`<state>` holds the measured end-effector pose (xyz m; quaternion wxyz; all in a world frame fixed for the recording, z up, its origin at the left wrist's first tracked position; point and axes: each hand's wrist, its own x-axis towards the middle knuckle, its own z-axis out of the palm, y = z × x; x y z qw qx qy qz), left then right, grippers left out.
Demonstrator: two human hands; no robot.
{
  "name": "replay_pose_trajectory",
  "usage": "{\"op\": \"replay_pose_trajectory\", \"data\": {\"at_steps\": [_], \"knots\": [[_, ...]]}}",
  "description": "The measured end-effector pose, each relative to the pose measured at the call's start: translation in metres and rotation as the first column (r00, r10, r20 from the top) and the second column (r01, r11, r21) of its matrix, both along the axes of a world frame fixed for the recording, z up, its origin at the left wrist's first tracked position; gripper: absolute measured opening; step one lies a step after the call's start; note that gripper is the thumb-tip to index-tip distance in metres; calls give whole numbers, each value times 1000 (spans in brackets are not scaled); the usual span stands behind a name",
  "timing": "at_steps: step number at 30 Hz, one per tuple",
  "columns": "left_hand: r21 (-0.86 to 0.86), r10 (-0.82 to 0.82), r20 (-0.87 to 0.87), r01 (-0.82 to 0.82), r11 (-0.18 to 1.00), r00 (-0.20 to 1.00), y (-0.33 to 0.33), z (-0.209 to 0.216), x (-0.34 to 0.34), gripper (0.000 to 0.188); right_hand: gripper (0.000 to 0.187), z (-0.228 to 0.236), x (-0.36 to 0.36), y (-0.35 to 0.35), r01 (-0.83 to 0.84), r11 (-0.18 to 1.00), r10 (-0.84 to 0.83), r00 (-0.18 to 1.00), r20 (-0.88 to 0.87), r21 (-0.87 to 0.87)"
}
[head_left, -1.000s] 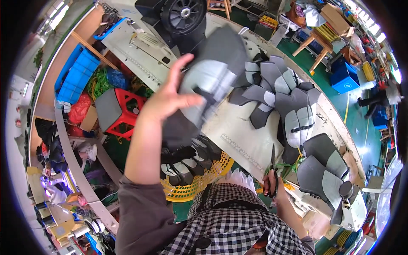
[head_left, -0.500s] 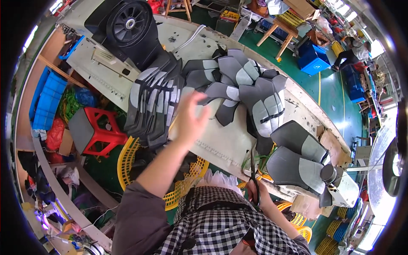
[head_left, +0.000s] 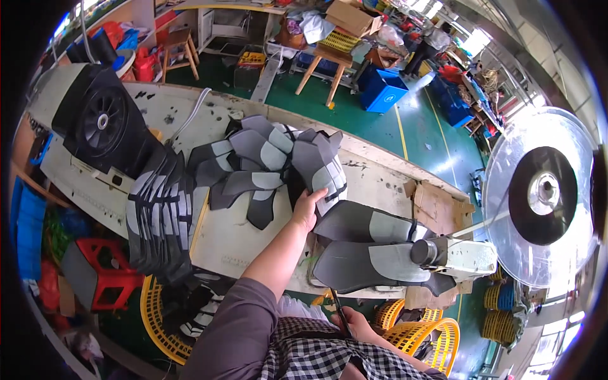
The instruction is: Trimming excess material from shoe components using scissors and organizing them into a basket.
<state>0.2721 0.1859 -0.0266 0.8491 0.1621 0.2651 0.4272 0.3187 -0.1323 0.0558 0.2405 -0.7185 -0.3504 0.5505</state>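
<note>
My left hand (head_left: pixel 306 210) reaches over the white worktable and is closed on the near end of a tied bundle of grey shoe-upper-like pieces (head_left: pixel 313 161), dark with light grey panels. Low in front of my checked apron, my right hand (head_left: pixel 358 325) holds black scissors (head_left: pixel 342 314), blades pointing up toward the table edge; their handles are partly hidden. Two larger dark and light grey pieces (head_left: pixel 345 265) lie just right of my left hand, their right ends by a sewing machine head (head_left: pixel 465 258). More loose bundles (head_left: pixel 256 149) spread to the left.
A neat row of stacked pieces (head_left: pixel 161 215) stands at the table's left, beside a black machine (head_left: pixel 101 120) with a wheel. Yellow baskets (head_left: pixel 152 316) sit below the near edge, near a red stool (head_left: pixel 104 269). A clear disc (head_left: pixel 538 136) stands at right; a person (head_left: pixel 437 41) is far off.
My view has swung to the right. My left hand has gone from open above the table near the row of stacked pieces to a hold on the bundle. My right hand keeps the scissors.
</note>
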Motion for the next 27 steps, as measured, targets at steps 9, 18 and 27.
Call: {"op": "replay_pose_trajectory", "data": {"at_steps": [9,18,27], "knots": [[0,-143,311,151,989,940,-7,53,-53,34,39,0,4,0,-147,986,147,989,0,80],[23,135,268,-146,989,954,-149,68,-210,58,46,39,42,19,-839,541,806,499,319,-55],[-428,544,-104,-531,732,833,-258,-46,-228,46,46,-9,44,28,-760,646,761,635,136,-66]]}}
